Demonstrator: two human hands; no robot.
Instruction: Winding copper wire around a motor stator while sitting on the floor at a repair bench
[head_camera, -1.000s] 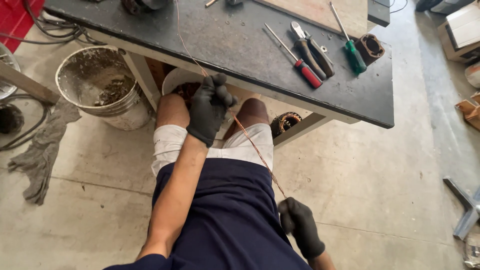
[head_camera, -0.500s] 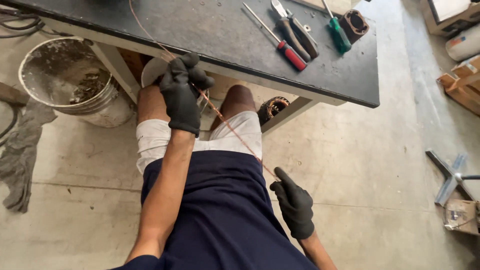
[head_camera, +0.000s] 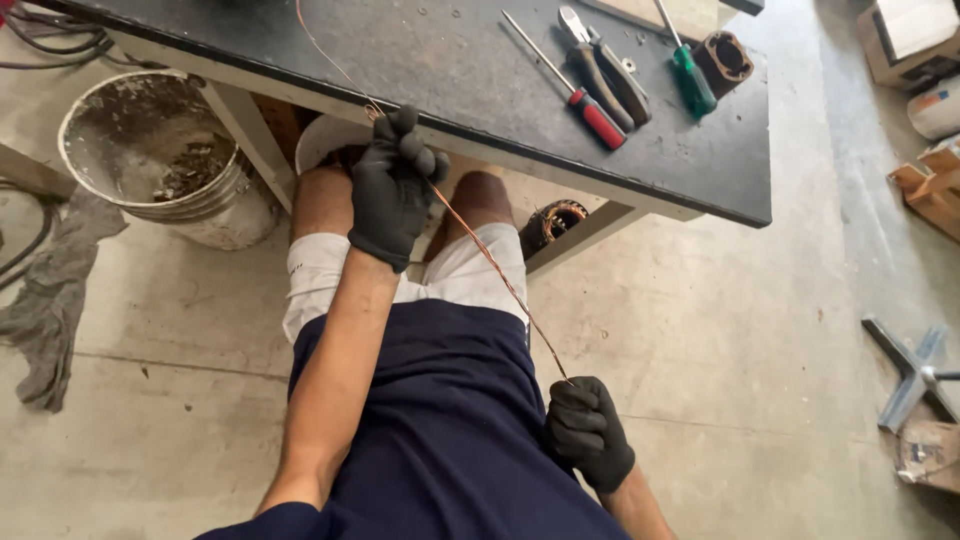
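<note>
A thin copper wire runs from the dark workbench top down across my lap. My left hand, in a black glove, pinches the wire just below the bench's front edge. My right hand, also in a black glove, is closed on the wire's lower end beside my right hip. The wire is stretched straight between both hands. I sit with bare knees under the bench, in white shorts and a navy shirt.
On the bench lie a red-handled screwdriver, pliers, a green-handled screwdriver and a brown cylindrical part. A dirty bucket stands at left, a wound motor stator under the bench, rags and a metal stand on the concrete floor.
My right hand has closed into a fist on the wire's end and stayed low by my hip. My left hand keeps its pinch near the bench edge. The view shifted slightly.
</note>
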